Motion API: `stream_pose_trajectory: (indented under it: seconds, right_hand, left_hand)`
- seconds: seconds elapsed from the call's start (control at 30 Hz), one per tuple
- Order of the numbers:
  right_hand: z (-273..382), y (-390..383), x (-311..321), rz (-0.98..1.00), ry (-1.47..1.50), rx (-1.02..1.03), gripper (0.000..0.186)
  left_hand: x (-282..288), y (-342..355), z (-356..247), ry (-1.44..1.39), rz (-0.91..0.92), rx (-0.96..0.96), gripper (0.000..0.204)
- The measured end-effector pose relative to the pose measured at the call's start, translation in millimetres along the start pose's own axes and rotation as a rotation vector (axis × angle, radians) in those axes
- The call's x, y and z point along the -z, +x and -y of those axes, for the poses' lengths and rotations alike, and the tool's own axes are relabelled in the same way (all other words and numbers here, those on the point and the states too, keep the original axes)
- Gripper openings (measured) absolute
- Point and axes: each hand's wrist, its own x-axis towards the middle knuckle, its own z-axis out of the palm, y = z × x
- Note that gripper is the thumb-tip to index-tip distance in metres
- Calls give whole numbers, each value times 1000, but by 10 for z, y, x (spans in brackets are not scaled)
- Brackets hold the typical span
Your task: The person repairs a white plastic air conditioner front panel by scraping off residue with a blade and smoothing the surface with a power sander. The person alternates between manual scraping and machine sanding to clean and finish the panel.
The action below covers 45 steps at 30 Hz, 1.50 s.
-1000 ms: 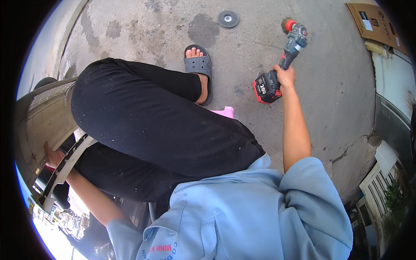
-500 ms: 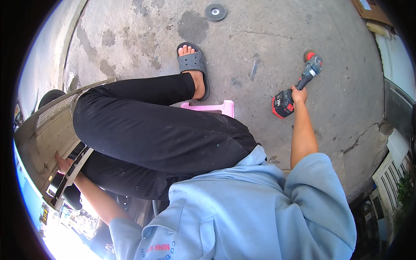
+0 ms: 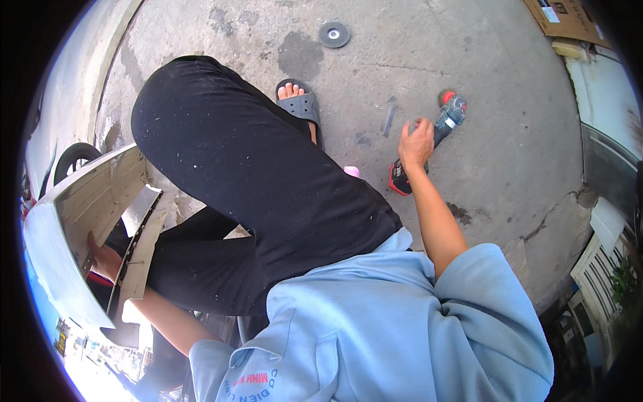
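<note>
My left hand (image 3: pixel 104 260) grips a pale, curved plastic panel (image 3: pixel 94 194) at the left, beside my black-trousered leg, partly hidden behind the panel's inner strip. My right hand (image 3: pixel 416 144) hovers over the handle of a cordless angle grinder (image 3: pixel 453 108) lying on the concrete floor, its fingers loosely bent and apart. The grinder has an orange-red head with a brush and a black and red battery at the near end. A thin grey strip (image 3: pixel 389 117) lies left of it.
A dark disc (image 3: pixel 333 35) lies on the floor ahead, beyond my sandalled foot. A pink stool (image 3: pixel 351 171) peeks from under my leg. Cardboard (image 3: pixel 562 19) is at the upper right, a slatted white object (image 3: pixel 589 264) at the lower right, a black wheel (image 3: pixel 74 161) at the left.
My right hand has let go of the grinder and lifted slightly, moving left; the grinder shifted with it. My knee has risen higher, and the panel sits farther right and lower.
</note>
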Motion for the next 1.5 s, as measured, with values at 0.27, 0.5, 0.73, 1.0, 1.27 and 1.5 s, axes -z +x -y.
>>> stream_pose_trajectory:
  seconds: [0.27,0.5,0.73,1.0,1.27,1.5]
  right_hand:
    - [79,349,-1002,191,-38,-514,48]
    - [349,291,-1164,253,-104,-570,46]
    - [246,393,-1301,293,-150,-487,35]
    - [391,413,-1261,248,-118,-438,39]
    - [60,823,-843,226,72,-89,34]
    - [1570,526,1470,-61,665,419,35]
  left_hand:
    - [205,-284,-1772,-604,40,-44,36]
    - [195,252,-2070,-850,461,-303,47]
    - [-55,739,-2301,-848,716,-309,65]
    - [122,449,-2534,-948,680,-281,53]
    - [-24,522,-2538,-868,588,-369,40]
    - [-291,425,-2723,-911,495,-499,44]
